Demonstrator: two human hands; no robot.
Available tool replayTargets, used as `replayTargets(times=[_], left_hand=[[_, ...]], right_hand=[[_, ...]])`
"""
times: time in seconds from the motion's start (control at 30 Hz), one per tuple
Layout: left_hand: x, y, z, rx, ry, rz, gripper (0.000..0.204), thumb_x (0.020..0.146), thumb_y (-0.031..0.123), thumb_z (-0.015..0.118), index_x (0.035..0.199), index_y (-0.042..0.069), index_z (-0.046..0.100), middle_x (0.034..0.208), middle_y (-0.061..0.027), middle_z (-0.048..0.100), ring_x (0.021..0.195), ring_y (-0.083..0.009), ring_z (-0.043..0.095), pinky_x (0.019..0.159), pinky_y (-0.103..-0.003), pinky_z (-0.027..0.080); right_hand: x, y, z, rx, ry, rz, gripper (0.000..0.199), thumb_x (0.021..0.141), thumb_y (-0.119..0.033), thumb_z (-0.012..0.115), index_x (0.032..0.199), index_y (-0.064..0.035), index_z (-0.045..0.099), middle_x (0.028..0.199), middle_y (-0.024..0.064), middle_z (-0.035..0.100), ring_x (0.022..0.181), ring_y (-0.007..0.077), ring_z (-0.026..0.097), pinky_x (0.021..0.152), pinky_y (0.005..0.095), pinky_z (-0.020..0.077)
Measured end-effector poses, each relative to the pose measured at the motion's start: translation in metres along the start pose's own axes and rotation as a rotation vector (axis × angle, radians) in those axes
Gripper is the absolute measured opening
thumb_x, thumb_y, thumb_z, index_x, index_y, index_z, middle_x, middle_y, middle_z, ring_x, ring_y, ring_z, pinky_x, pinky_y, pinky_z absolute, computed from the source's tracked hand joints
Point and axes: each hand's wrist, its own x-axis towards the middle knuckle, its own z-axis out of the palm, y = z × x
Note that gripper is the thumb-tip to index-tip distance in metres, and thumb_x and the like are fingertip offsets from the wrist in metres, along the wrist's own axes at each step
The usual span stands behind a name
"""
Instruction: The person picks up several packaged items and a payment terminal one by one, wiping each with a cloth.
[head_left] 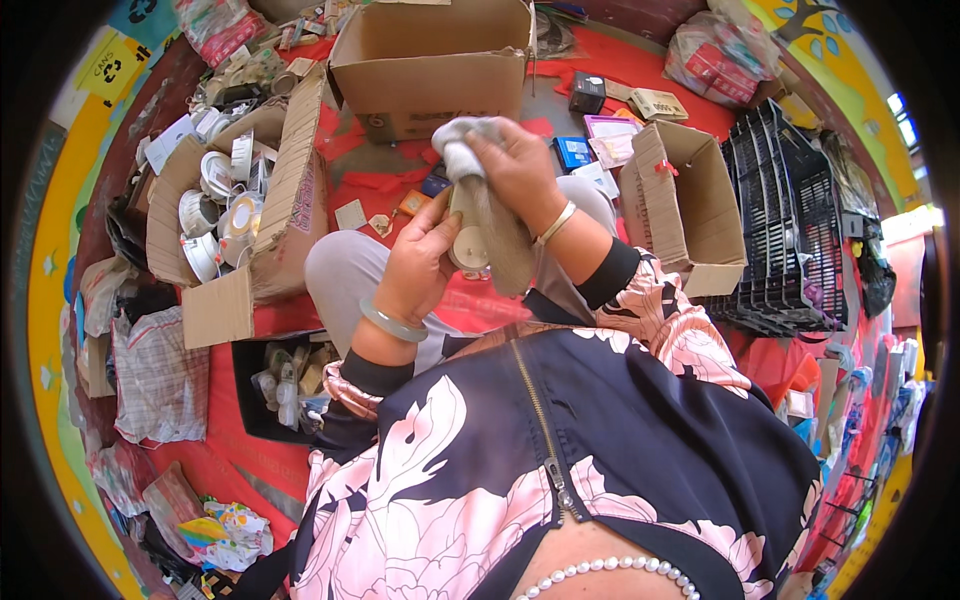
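Here's the left hand (425, 250), wrist angled up and inward, fingertips pinching a round white piece (470, 248) above the lap. The right hand (520, 165) sits higher, knuckles up, wrist bent, clutching a grey cloth (505, 245) that hangs beside the piece. 2 bangles here: a grey-green bangle (393, 322) below the left grip, a pale bangle (556, 222) below the right.

Now the edges! 2 grey-clad knees (340, 270) flank the grip closely. 3 large cardboard boxes gape around it: the far box (430, 95) ahead, the left box (292, 205) packed with white fittings (240, 215), the right box (655, 215), with a black slatted crate (770, 220) beyond. Red sheeting (230, 430) spreads between.
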Motion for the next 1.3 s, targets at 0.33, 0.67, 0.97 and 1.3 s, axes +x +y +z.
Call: replayTargets(times=[0.33,0.67,0.97,1.3], left_hand=[[-0.015,0.007,-0.041,-0.647,-0.065,0.077,0.048,0.09,0.027,0.049,0.131,0.004,0.04,0.12,-0.0177,0.05,0.106,-0.0264,0.053,0.086,-0.039,0.047],[-0.012,-0.002,-0.03,-0.641,0.061,0.134,0.063,0.083,0.045,0.059,0.127,0.003,0.044,0.121,-0.0173,0.05,0.107,-0.0279,0.051,0.094,-0.046,0.039],[-0.021,-0.016,-0.02,-0.407,0.044,0.22,0.055,0.09,0.04,0.05,0.133,0.01,0.037,0.132,-0.0122,0.043,0.122,-0.0289,0.042,0.101,-0.046,0.036],[-0.023,-0.01,-0.027,-0.207,-0.034,0.119,0.045,0.093,0.027,0.046,0.129,0.0,0.041,0.123,-0.0142,0.052,0.114,-0.0283,0.05,0.099,-0.044,0.039]], right_hand=[[0.021,-0.019,-0.084,0.842,0.081,0.481,0.028,0.092,-0.025,0.051,0.104,-0.0006,0.057,0.083,0.0114,0.064,0.065,0.0196,0.064,0.056,0.031,0.0538],[0.0,-0.065,-0.046,0.536,0.011,0.165,0.023,0.087,-0.009,0.059,0.11,-0.0037,0.057,0.094,0.004,0.062,0.08,0.0091,0.058,0.068,0.022,0.0491],[-0.049,-0.085,0.013,-0.44,-0.331,-0.725,0.044,0.073,-0.02,0.067,0.114,-0.0121,0.056,0.115,0.0113,0.056,0.118,0.0303,0.047,0.102,0.0406,0.0352],[-0.031,-0.08,0.02,-0.244,-0.263,-0.288,0.026,0.079,-0.023,0.064,0.097,-0.0056,0.062,0.088,0.0109,0.063,0.079,0.0248,0.061,0.074,0.0345,0.0489]])
